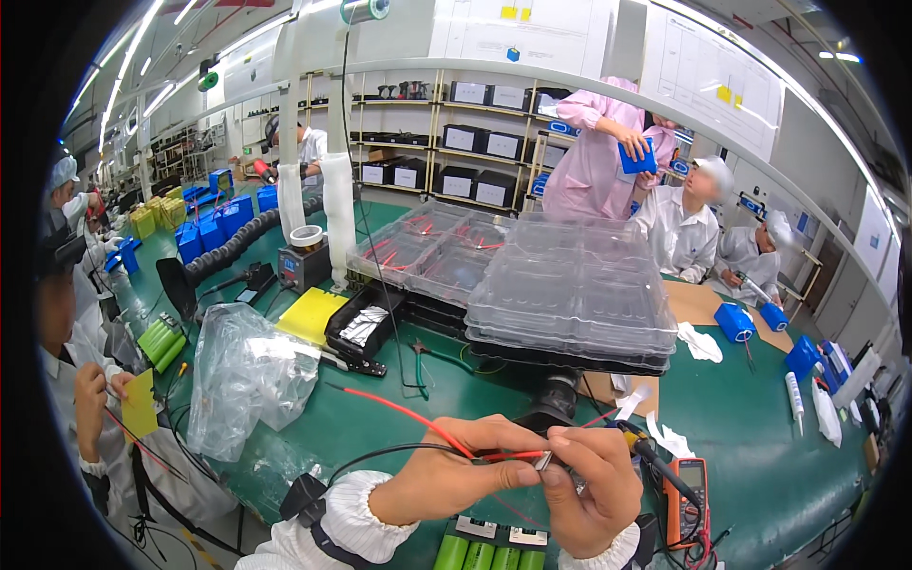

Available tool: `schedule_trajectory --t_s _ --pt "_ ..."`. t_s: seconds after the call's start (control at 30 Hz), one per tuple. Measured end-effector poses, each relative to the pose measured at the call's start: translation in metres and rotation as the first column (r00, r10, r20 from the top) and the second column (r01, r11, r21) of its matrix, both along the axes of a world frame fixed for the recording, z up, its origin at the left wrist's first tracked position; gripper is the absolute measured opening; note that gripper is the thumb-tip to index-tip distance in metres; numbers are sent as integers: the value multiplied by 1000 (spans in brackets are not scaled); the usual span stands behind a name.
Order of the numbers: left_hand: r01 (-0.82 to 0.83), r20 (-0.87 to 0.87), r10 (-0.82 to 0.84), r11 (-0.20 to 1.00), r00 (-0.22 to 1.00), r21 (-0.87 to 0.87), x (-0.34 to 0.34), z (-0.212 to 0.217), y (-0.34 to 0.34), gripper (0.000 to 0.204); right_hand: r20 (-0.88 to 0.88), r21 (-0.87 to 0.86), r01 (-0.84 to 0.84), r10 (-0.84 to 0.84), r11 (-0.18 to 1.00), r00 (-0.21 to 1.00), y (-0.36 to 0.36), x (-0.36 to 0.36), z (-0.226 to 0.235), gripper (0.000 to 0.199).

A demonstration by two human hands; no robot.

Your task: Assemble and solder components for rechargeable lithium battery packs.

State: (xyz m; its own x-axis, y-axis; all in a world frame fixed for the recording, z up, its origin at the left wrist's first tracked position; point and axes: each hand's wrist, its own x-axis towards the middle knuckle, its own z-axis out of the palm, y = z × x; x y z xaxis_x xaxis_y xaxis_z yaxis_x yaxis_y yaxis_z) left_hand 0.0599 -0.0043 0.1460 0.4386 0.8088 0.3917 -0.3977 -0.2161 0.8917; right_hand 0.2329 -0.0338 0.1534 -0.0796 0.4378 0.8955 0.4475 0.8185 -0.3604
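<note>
Over the near edge of the green workbench, my two hands meet at the fingertips. My left hand is closed on a red wire, whose free end points up and to the left. A black cable runs past the same hand. My right hand pinches a small silvery metal piece by the red wire's near end; whether they are joined I cannot tell. Directly below lies a pack of green cylindrical cells with metal strips on top, partly cut off by the lower edge.
Stacked clear plastic trays stand ahead. Green-handled pliers, a black bin and a crumpled plastic bag lie left. An orange multimeter and a soldering iron are right. A co-worker's hand holds a yellow sheet.
</note>
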Motion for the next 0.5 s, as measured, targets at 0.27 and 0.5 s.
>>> schedule_trajectory --t_s 0.27,0.5 --pt "-19 -9 20 997 1000 76 3 2 -2 27 -73 -27 -48 46 998 996 -4 0 2 21" --pt "-35 -27 38 993 999 113 5 1 1 28 -122 -3 -36 36 999 992 -1 -4 -5 21"
